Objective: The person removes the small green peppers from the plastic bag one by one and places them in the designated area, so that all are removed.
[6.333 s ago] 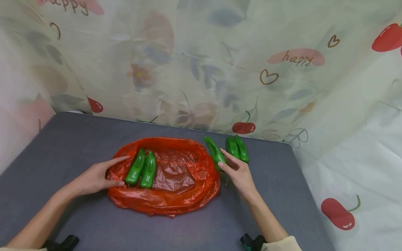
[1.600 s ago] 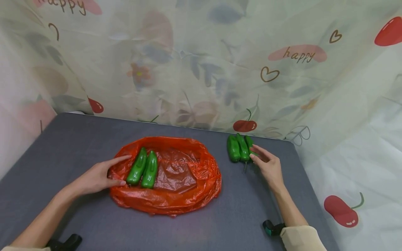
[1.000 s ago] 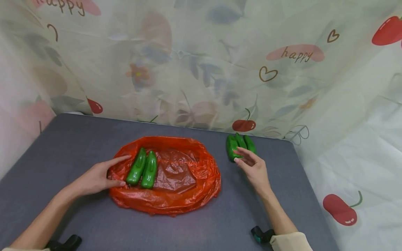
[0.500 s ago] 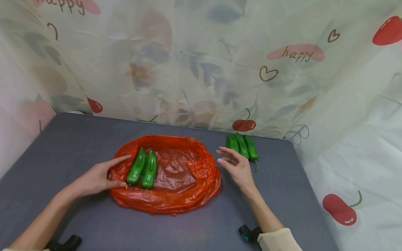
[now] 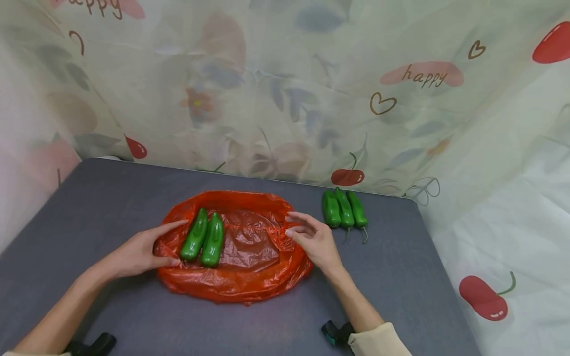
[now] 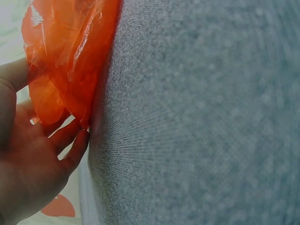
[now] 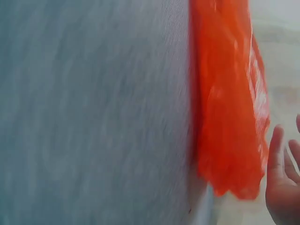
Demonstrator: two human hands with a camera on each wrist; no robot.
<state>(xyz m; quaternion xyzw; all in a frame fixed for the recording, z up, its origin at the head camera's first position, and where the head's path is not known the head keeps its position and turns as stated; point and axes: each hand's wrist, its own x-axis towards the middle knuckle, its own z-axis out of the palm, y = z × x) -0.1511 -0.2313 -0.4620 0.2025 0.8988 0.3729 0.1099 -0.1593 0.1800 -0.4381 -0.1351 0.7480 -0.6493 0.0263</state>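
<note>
Right hand (image 5: 317, 242) has been moved from the three green peppers (image 5: 345, 208) to above the red bag's (image 5: 227, 286) right rim, nothing grasped.
Bag's left rim is held by the left hand (image 5: 139, 253); two peppers (image 5: 194, 237) are contained inside.

We take this for a makeshift filming booth, though we cannot tell what building holds it. Thin sheets (image 5: 267, 123) printed with cherries (image 5: 349, 177), hearts and the word "happy" (image 5: 424, 75) hang behind and beside a grey, fabric-topped worktop (image 5: 267, 327), walling it in, and we see small black wrist cameras (image 5: 337, 333).
</note>
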